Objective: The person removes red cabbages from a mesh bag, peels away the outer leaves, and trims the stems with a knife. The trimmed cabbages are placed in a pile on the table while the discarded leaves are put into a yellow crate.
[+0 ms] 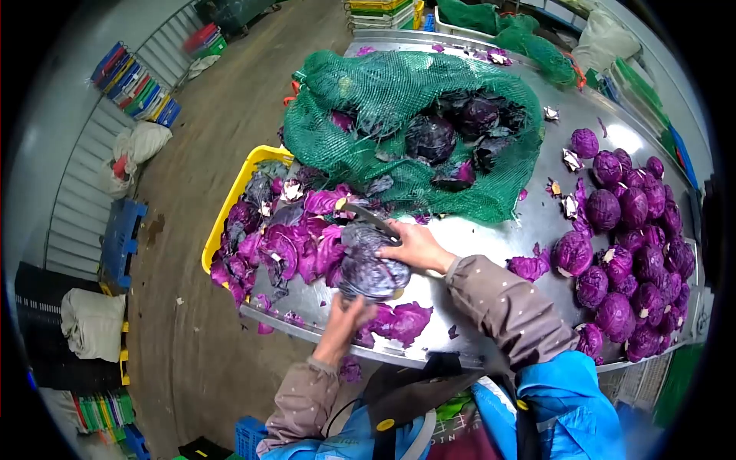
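Past our blue jacket, our right hand grips a knife against a red cabbage, whose near edge our blurred left hand touches, closure unclear, above the metal table, between yellow crate and piled cabbages.

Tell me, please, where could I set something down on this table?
The steel table shows bare metal between the green net, right sleeve and torn leaf. It is crowded at the yellow crate, under the net, and where cabbages are heaped on the right.
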A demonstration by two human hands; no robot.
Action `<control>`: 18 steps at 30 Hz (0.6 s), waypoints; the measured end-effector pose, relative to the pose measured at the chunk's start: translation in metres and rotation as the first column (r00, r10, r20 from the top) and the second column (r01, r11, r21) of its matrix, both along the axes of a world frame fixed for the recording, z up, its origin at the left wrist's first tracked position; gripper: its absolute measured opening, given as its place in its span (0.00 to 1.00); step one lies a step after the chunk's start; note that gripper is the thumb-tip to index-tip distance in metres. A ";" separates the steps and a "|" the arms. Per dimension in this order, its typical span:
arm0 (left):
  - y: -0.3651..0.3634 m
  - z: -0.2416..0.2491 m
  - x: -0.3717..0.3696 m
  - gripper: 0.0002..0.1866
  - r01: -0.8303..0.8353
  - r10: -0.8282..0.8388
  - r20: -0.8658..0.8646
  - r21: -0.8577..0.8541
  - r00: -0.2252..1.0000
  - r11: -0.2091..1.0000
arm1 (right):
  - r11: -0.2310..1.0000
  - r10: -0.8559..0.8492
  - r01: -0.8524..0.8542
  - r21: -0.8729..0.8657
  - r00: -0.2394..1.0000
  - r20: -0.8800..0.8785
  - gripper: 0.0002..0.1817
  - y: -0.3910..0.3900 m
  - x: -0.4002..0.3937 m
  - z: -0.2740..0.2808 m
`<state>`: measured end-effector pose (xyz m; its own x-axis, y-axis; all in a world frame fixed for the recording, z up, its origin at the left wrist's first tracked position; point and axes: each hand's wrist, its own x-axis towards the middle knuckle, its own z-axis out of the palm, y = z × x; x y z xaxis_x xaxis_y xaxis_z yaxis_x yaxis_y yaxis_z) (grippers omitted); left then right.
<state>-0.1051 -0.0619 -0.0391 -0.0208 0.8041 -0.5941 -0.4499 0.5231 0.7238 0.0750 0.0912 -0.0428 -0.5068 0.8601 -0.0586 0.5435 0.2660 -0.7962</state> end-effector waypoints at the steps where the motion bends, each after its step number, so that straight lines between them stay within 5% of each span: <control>1: -0.006 0.002 0.003 0.28 0.064 -0.065 -0.039 -0.042 0.997 0.997 | 1.000 0.010 -0.010 -0.005 1.000 -0.009 0.37 0.001 0.007 0.000; 2: -0.011 0.004 0.008 0.34 0.082 -0.069 -0.243 0.042 0.968 0.996 | 1.000 0.017 -0.018 -0.012 1.000 -0.015 0.38 0.000 0.013 0.001; 3: -0.010 0.015 0.015 0.38 0.195 0.053 -0.713 0.261 0.699 0.945 | 0.997 0.044 -0.042 -0.061 0.998 0.040 0.37 -0.004 0.017 0.014; 4: -0.005 0.026 0.021 0.42 0.401 0.291 -0.924 0.371 0.247 0.838 | 0.997 0.035 -0.032 -0.069 0.998 0.044 0.37 -0.008 0.020 0.013; 5: 0.004 0.034 0.021 0.48 0.548 0.212 -0.925 0.359 0.314 0.756 | 0.996 0.049 -0.049 -0.072 0.999 -0.011 0.36 -0.012 0.022 0.012; 6: 0.013 0.034 0.022 0.48 0.756 0.163 -0.977 0.209 0.136 0.621 | 0.995 0.062 -0.066 -0.071 0.996 -0.068 0.34 -0.015 0.025 0.012; 8: 0.022 0.029 0.034 0.49 0.849 0.140 -0.990 0.071 -0.004 0.524 | 0.997 -0.051 0.040 -0.060 0.979 -0.195 0.30 -0.022 0.034 0.008; 10: 0.042 0.018 0.027 0.47 0.870 0.200 -0.975 0.185 0.102 0.458 | 0.981 -0.172 0.156 -0.111 0.974 -0.146 0.28 -0.031 0.050 0.018; 12: 0.054 0.020 0.031 0.47 0.705 0.141 -0.953 0.293 0.267 0.646 | 0.974 -0.225 0.225 -0.017 0.969 -0.100 0.21 -0.049 0.064 0.021; 13: 0.063 0.015 0.032 0.48 0.662 0.207 -0.946 0.323 0.250 0.676 | 0.976 -0.198 0.205 0.068 0.975 -0.099 0.19 -0.059 0.071 0.019; 18: 0.096 0.023 0.041 0.50 0.603 -0.078 -0.971 0.077 0.226 0.794 | 0.908 -0.135 0.133 0.397 0.991 -0.022 0.18 -0.097 0.076 0.025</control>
<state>-0.0640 0.0339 -0.0159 0.0254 0.9983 -0.0531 0.7673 0.0146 0.6411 0.1514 -0.0060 -0.0181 -0.3858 0.8729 0.2986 0.6005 0.4834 -0.6370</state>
